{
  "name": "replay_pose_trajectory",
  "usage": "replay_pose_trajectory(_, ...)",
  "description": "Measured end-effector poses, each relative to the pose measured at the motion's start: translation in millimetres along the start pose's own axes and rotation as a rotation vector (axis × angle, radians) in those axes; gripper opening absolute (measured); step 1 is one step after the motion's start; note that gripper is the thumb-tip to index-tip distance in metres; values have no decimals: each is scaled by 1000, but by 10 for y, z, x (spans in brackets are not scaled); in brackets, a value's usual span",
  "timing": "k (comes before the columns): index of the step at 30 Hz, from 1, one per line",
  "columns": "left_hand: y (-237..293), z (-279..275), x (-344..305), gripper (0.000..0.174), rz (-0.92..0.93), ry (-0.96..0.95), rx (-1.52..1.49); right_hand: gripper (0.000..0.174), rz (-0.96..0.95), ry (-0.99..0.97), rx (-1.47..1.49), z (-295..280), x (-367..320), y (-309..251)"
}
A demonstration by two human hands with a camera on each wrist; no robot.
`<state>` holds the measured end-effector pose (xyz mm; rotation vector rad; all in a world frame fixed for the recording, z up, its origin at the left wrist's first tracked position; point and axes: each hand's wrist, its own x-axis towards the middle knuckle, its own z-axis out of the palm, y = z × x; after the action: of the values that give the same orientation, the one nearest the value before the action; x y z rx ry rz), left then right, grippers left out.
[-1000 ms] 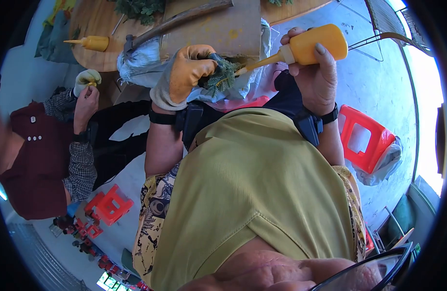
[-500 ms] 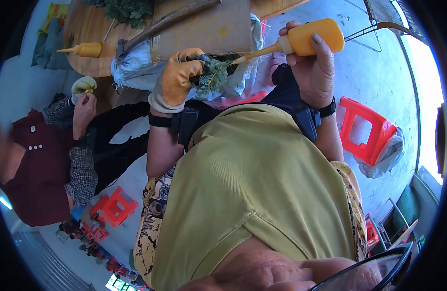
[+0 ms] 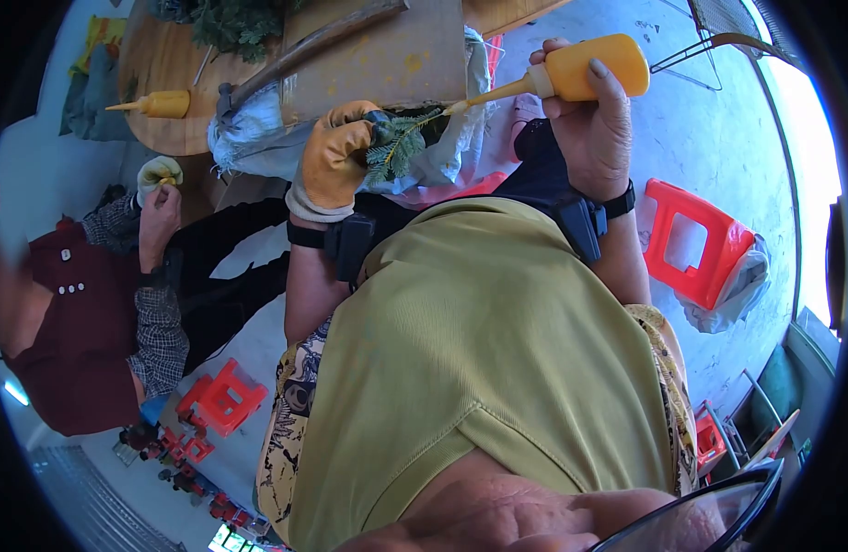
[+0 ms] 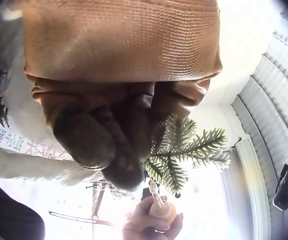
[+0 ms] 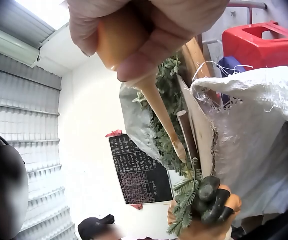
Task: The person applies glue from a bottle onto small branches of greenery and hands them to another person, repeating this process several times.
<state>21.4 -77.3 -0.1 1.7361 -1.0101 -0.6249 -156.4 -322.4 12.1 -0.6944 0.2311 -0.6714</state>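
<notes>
My left hand wears an orange glove with dark fingertips and pinches a small green fir sprig. The sprig's stem points to the upper right, and its needles fan out below the fingers in the right wrist view. In my bare right hand, a yellow squeeze bottle is held tilted, thumb on its near side. Its long tapered nozzle comes right up to the sprig's stem end. From the left wrist, the sprig overlaps the nozzle tip.
Ahead are a wooden table, a cardboard sheet with yellow spots, a hammer and a white woven sack. Another yellow bottle lies left, near greenery. A seated person works at left; a red stool stands right.
The sprig has turned in my left hand, so its stem now shows toward the nozzle. Both hands have shifted slightly up in the head view, and the nozzle tip stays by the sprig.
</notes>
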Motion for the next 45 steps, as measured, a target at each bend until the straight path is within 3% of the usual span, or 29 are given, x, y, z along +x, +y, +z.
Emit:
replay_pose_trajectory(10, 6, -1, -43, 22, -13, 12, -18, 41, -13, 49, -18, -74, 28, 7)
replay_pose_trajectory(13, -102, -62, -101, 21, -170, 4, -259, 43, 11, 49, -38, -145, 16, 22)
replay_pose_trajectory(16, -147, -161, -152, 18, -32, -96, -150, 44, 41, 80, -28, -143, 17, -38)
replay_pose_trajectory(17, -78, -166, -201, 6, -204, -53, -217, 40, -1, 111, 4, -53, 18, -52)
replay_pose_trajectory(18, -44, -183, -235, 6, -376, -9, -281, 37, -45, 139, 37, -13, 17, -57)
replay_pose_trajectory(19, -108, -204, -288, 15, -417, 19, -129, 37, -45, 146, 37, -48, 15, -56)
replay_pose_trajectory(22, -247, -93, -395, 19, -535, 142, 5, 36, -74, 57, 8, -229, 36, -54)
replay_pose_trajectory(28, -361, 133, -359, 31, -359, 0, 406, 31, -87, 69, 89, -357, 62, -92)
replay_pose_trajectory(30, -584, 310, -277, 45, -104, -88, 524, 32, -65, 80, 115, -411, 48, -105)
replay_pose_trajectory(31, -579, 371, -213, 61, -212, -212, 552, 32, -61, 92, 112, -448, 33, -118)
replay_pose_trajectory(32, -513, 443, -167, 61, -213, -221, 548, 32, -62, 72, 106, -486, 33, -137)
replay_pose_trajectory(34, -376, 581, -86, 62, -14, -241, 730, 32, -63, 63, 101, -486, -25, -175)
replay_pose_trajectory(35, -357, 638, -50, 70, -70, -260, 738, 35, -79, 121, 90, -429, -65, -199)
replay_pose_trajectory(39, -574, 881, 15, 68, -99, -263, 955, 31, -100, 127, 168, -640, -118, -261)
replay_pose_trajectory(42, -885, 1044, -38, 64, -10, -163, 1068, 32, -128, 185, 162, -675, -175, -295)
replay_pose_trajectory(44, -1007, 1068, -2, 37, -25, -199, 921, 32, -130, 210, 162, -722, -232, -296)
replay_pose_trajectory(45, -888, 1044, -29, 38, -99, -297, 967, 32, -126, 227, 161, -736, -223, -301)
